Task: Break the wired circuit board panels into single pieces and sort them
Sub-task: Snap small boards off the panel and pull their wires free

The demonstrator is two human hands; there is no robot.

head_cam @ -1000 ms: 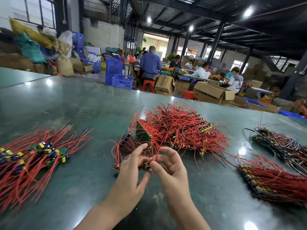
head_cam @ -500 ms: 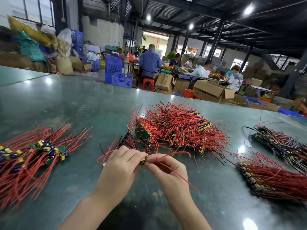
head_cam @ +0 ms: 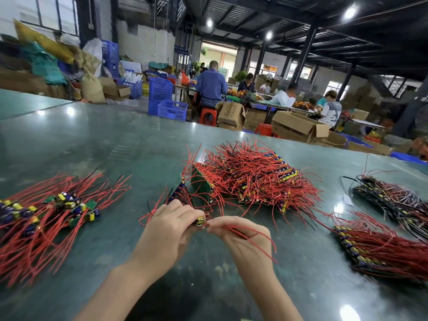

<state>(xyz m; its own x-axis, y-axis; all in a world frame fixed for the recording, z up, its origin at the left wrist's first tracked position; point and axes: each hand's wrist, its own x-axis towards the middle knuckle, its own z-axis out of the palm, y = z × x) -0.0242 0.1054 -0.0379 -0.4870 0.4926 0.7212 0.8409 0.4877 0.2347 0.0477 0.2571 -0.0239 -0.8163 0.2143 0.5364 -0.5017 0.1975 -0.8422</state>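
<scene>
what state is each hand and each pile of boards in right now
left hand: closed around a strip of boards
right hand: pinching red wires at the strip's end
left pile: loose single boards
middle pile: heaped panels, tangled wires
right panels: whole, lying flat

Single head-worn wide-angle view, close above near edge of worktop [head_cam: 115,144], facing forward and down across it toward far edge; both forearms enter from bottom.

L hand [head_cam: 169,230] fisted; R hand [head_cam: 243,237] fingers pinched.
</scene>
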